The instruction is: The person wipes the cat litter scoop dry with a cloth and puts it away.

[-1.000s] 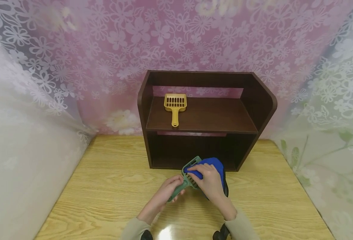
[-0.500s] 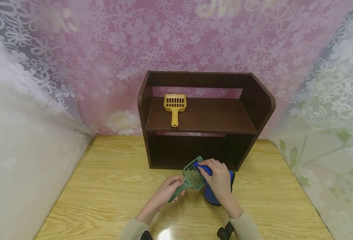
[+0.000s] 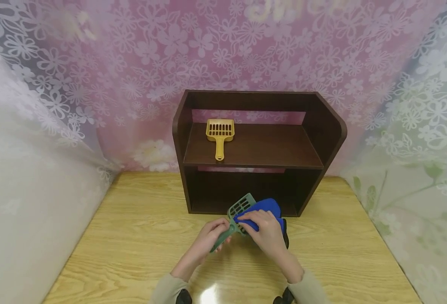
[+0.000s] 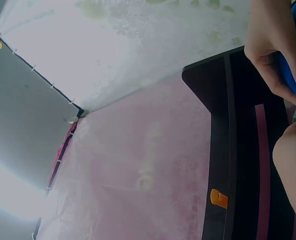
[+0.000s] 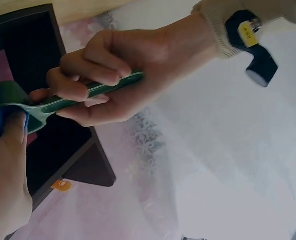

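Green scoop (image 3: 231, 228) partly hidden by blue cloth (image 3: 269, 205); handle (image 3: 220, 240), by left fingers (image 3: 219, 224)

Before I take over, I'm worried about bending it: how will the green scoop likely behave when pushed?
Probably stiff: the green scoop shows no bend with the blue cloth held against its head. Likely light for its size, since its head is slotted. The handle in the left hand looks smooth, so it could slip.

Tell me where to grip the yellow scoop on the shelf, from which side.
Take the yellow scoop by its handle, probably from the front: it's narrow and points toward the open front of the shelf, with the broad slotted head behind.
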Demonstrator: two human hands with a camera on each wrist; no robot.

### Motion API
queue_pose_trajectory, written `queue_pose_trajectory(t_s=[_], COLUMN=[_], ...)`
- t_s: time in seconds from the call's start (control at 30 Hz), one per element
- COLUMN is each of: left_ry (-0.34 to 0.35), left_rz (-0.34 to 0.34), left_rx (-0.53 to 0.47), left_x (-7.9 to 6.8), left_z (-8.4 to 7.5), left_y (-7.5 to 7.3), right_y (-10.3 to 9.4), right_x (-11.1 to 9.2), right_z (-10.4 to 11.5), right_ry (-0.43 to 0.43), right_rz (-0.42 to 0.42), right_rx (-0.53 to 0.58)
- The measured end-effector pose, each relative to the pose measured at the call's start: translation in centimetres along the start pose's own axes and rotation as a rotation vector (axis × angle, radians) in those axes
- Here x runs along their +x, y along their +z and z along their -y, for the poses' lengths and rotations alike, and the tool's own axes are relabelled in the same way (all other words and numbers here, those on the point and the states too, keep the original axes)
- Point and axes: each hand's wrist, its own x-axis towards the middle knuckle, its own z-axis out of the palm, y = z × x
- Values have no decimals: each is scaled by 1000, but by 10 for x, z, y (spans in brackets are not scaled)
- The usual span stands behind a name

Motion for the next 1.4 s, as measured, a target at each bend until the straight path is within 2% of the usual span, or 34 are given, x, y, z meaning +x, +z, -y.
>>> queue_pose_trajectory(t_s=[0.17, 0.3, 0.43, 0.5, 0.6, 0.7, 0.83, 0.93, 1.07, 1.23, 1.4], left_ry=[-10, 6, 15, 16, 11, 8, 21, 33, 41, 39, 24], left_rz=[1, 21, 25, 22, 11, 3, 5, -5, -19, -21, -17], left_rx=[-13, -4, -2, -9, -24, -32, -24, -21, -14, 7, 11], left_x=[-2, -4, -5, -5, -4, -3, -4, -5, -5, -5, -1], left_z=[-3, -2, 5, 8, 9, 7, -2, -8, -9, -9, 2], left_y=[-2, -1, 0, 0, 1, 2, 4, 5, 6, 6, 3], right_y=[-5, -10, -11, -11, -10, -7, -4, -3, -5, -8, -13], right_x=[-2, -5, -10, -12, -13, -14, -15, -15, -14, -10, -9], right_z=[2, -10, -23, -24, -20, -13, -5, -2, -1, -12, -26], right_ry=[-54, -28, 42, 69, 73, 24, -24, -27, -43, -61, -10], right_rz=[44, 13, -56, -65, -33, 15, 72, 102, 121, 103, 45], right_rx=[-47, -78, -85, -80, -70, -70, -65, -68, -120, -226, -221])
